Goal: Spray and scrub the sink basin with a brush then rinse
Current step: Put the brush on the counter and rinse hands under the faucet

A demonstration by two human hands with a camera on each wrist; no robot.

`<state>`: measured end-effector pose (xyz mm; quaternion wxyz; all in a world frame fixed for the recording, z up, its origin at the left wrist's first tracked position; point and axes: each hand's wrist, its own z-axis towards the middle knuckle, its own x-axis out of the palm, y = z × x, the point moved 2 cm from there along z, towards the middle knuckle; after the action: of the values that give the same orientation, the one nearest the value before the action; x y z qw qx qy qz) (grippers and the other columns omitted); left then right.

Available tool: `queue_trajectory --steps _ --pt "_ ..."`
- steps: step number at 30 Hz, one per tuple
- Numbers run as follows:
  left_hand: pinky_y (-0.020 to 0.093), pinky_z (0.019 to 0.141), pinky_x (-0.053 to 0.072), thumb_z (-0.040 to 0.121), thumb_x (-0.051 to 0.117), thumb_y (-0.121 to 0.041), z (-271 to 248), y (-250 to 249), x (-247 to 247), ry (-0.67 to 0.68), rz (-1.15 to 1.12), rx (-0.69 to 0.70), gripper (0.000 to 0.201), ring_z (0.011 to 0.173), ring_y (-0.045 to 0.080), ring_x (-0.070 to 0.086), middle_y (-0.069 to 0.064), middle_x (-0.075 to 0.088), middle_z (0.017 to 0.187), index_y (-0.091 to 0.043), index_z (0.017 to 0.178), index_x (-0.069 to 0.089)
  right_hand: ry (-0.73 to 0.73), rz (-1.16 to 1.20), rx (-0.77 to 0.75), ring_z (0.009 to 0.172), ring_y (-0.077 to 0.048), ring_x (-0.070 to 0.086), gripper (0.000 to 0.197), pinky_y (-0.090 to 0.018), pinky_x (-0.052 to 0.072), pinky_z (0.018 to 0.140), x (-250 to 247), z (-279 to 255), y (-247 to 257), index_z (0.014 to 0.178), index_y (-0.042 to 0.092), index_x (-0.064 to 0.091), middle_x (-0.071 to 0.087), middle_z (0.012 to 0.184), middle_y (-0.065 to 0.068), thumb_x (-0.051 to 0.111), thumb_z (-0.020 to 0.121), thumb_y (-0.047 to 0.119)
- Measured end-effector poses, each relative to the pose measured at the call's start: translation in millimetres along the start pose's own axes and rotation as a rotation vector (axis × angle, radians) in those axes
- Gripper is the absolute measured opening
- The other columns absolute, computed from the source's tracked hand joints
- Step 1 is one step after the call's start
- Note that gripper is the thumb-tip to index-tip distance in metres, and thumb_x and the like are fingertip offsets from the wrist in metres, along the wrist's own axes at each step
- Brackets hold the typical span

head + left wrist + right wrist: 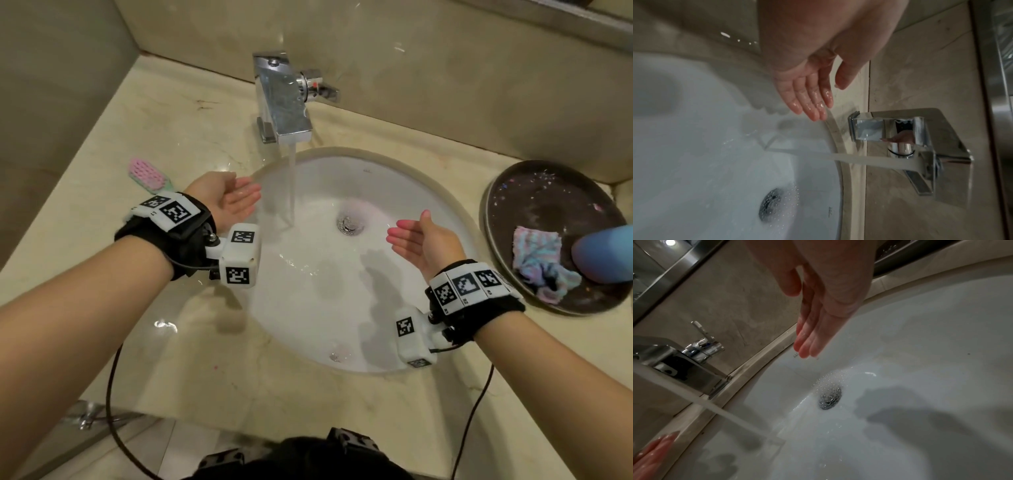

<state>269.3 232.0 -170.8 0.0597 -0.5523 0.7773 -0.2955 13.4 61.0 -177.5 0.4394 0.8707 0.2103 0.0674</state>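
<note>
The white sink basin is wet, and a stream of water runs from the chrome faucet down beside the drain. My left hand hovers open and wet over the basin's left rim, palm turned toward the stream, holding nothing. My right hand is open over the basin's right side, fingers straight and pointing at the stream, also empty. The pink and green brush lies on the counter behind my left wrist. In the left wrist view, the wet fingers hang above the rim near the faucet.
A dark round tray at the right holds a pastel cloth and a blue bottle. The beige marble counter surrounds the basin, with walls close at the back and left. Cables hang from both wrists over the front edge.
</note>
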Motion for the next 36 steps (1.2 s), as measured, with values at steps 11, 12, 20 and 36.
queue_trajectory --steps 11,12,20,36 --pt "0.026 0.072 0.047 0.102 0.031 -0.022 5.3 -1.6 -9.7 0.008 -0.026 -0.024 0.032 0.081 0.016 0.062 0.005 0.065 0.091 -0.01 0.083 0.053 -0.01 -0.097 -0.051 0.074 -0.017 0.064 0.045 -0.024 0.054 0.07 14.2 13.8 31.1 0.085 0.009 0.059 0.065 0.084 -0.009 0.029 0.102 0.038" --pt "0.025 0.07 0.047 0.102 0.03 -0.022 6.0 -1.4 -9.9 0.01 -0.026 -0.03 0.033 0.081 0.016 0.062 0.005 0.065 0.092 -0.01 0.082 0.053 -0.012 -0.096 -0.047 0.074 -0.017 0.064 0.045 -0.023 0.054 0.069 13.5 13.5 30.5 0.085 0.009 0.059 0.065 0.084 -0.008 0.028 0.102 0.038" --pt "0.028 0.099 0.041 0.103 0.029 -0.024 11.5 3.6 19.5 0.138 -0.106 -0.03 0.036 0.119 0.02 0.054 0.01 0.057 0.123 -0.003 0.116 0.056 -0.022 -0.074 0.001 0.076 -0.02 0.065 0.044 -0.027 0.054 0.074 10.2 5.7 6.7 0.091 0.004 0.061 0.066 0.087 -0.012 0.032 0.102 0.035" --pt "0.017 0.057 0.049 0.097 0.036 -0.002 29.5 11.4 76.0 0.286 -0.349 0.007 0.025 0.055 0.012 0.054 0.005 0.057 0.055 0.001 0.077 0.051 -0.16 0.079 0.041 0.082 -0.021 0.066 0.044 -0.027 0.053 0.075 -45.9 -39.7 -30.7 0.088 0.006 0.061 0.067 0.09 -0.013 0.03 0.102 0.036"
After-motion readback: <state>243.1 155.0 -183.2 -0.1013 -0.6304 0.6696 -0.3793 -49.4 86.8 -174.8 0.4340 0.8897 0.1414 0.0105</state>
